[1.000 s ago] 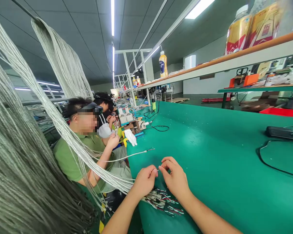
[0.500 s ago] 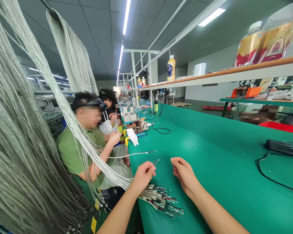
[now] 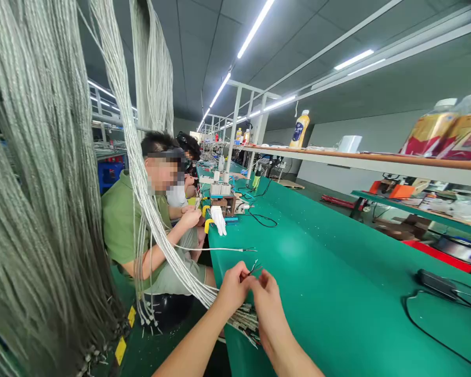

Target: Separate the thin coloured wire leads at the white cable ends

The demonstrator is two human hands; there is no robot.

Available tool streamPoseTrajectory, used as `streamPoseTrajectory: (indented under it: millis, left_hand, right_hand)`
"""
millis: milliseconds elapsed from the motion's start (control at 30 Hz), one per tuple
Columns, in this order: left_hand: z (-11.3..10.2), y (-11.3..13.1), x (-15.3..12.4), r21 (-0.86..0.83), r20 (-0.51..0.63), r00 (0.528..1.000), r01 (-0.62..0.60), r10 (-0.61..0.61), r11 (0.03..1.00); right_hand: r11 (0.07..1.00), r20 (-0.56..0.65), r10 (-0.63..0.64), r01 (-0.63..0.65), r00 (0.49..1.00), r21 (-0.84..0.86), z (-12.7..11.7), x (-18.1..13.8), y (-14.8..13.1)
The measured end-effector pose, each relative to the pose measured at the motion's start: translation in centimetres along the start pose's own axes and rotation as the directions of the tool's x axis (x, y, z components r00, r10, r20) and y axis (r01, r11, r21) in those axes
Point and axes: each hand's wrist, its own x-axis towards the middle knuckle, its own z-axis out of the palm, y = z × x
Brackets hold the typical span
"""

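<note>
My left hand (image 3: 232, 289) pinches a cable near its end. Thin dark and light wires (image 3: 255, 268) fan out above the fingertips. Close against it, my right hand (image 3: 270, 302) has its fingers curled at those wires, with the thumb side meeting my left hand; its exact grip is partly hidden. Below both hands, a bundle of grey braided cables (image 3: 244, 320) lies on the green tabletop, its wire ends partly covered by my right hand. A single light cable (image 3: 227, 250) with bare wire tips lies beyond my hands.
A co-worker in a green shirt (image 3: 120, 225) sits at left, holding cables. Long cables (image 3: 43, 157) hang at left. A white glove (image 3: 219, 221) lies beside a bench machine (image 3: 223, 196). A black adapter (image 3: 437, 283) is at right, below a shelf (image 3: 337, 156) with bottles.
My right hand has moved left to the wires at my left fingertips and now covers part of the bundle's ends. The whole view has shifted and tilted.
</note>
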Motion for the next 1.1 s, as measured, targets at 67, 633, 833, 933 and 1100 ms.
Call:
streamPoseTrajectory:
  millis: [67,633,833,933,1100]
  left_hand:
    - [-0.1,0.0,0.1,0.028,0.0,1.0,-0.001,0.001,1.0]
    - [-0.5,-0.6,0.5,-0.017,0.143,0.989,0.034,-0.031,0.999]
    - [-0.4,-0.6,0.8,-0.046,0.158,0.985,0.069,-0.061,0.997]
    - [-0.1,-0.1,0.4,-0.119,0.135,0.988,0.087,-0.071,0.989]
    - [-0.1,0.6,-0.1,-0.207,0.096,0.994,0.079,-0.061,0.975]
  right_hand:
    - [0.995,-0.098,-0.094,0.09,0.991,-0.04,0.5,1.6,1.0]
    - [0.944,0.157,-0.079,0.023,0.985,0.33,0.9,2.2,0.0]
    - [0.943,0.115,-0.074,0.032,0.991,0.332,0.8,2.5,0.4]
    - [0.968,0.142,-0.118,0.082,0.983,0.239,0.6,2.5,0.6]
    - [0.995,0.149,-0.1,0.102,0.984,-0.003,0.8,2.7,1.0]
